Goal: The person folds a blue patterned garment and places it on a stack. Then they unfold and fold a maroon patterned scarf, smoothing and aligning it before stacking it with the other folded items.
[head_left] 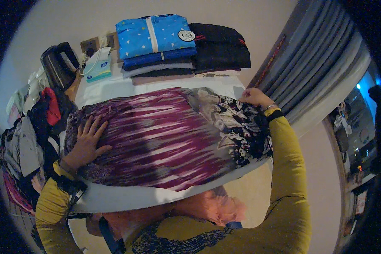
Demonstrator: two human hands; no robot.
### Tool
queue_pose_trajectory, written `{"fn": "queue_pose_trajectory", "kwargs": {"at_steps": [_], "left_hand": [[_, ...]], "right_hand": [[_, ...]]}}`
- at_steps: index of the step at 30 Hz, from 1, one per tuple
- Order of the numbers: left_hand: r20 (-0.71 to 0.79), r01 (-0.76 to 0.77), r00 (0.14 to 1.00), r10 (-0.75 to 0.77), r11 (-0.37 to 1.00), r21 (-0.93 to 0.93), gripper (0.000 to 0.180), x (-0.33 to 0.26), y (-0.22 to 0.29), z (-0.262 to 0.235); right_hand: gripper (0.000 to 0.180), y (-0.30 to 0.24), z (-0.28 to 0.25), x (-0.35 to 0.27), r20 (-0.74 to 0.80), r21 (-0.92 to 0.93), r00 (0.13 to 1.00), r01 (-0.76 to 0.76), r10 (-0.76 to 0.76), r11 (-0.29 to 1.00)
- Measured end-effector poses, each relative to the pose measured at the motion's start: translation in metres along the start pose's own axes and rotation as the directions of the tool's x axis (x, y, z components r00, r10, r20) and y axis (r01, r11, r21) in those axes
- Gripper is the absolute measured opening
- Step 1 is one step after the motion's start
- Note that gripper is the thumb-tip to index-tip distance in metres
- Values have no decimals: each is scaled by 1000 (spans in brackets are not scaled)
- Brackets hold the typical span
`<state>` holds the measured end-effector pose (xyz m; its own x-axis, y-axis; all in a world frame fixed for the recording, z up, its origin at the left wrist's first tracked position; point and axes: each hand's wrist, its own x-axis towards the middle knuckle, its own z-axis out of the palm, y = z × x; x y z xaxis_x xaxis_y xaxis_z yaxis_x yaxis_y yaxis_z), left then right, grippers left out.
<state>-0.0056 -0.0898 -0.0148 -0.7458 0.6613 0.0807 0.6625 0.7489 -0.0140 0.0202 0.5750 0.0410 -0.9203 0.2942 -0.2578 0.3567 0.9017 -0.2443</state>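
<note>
A patterned garment [165, 135], purple with white streaks and a black floral part at its right end, lies spread across the white table [127, 201]. My left hand [86, 144] rests flat on its left end with the fingers spread. At the far right corner, my right hand [257, 97] has its fingers pinched together on the garment's edge. The fingertips are small here, and the fabric between them is mostly hidden. Shallow creases run across the purple part.
Behind the garment stand folded clothes, a blue jacket [135, 38] topping one stack and black clothing [220, 48] beside it. A tissue pack [99, 70] and a dark kettle [59, 65] are at the back left. Loose clothes [27, 144] heap at left; a grey curtain [313, 63] hangs at right.
</note>
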Motion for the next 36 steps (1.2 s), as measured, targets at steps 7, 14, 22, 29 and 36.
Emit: {"fn": "queue_pose_trajectory", "kwargs": {"at_steps": [7,14,22,29,36], "left_hand": [[45,41,998,-39,998,-43,86,7,8,-4],[16,-2,1000,3,1000,-21,87,9,2,3],[12,-8,1000,8,1000,-13,86,7,-1,4],[39,0,999,1,999,-40,85,7,6,-7],[-6,-25,1000,25,999,-47,86,1,2,-3]], "right_hand": [[23,31,-1,1,-411,-145,868,239,-278,960],[38,50,-17,1,-576,78,817,85,-24,993],[33,40,7,3,-322,11,938,138,-127,990],[18,50,-8,24,-593,35,788,231,-166,972],[23,35,-2,33,-674,397,737,297,56,869]]}}
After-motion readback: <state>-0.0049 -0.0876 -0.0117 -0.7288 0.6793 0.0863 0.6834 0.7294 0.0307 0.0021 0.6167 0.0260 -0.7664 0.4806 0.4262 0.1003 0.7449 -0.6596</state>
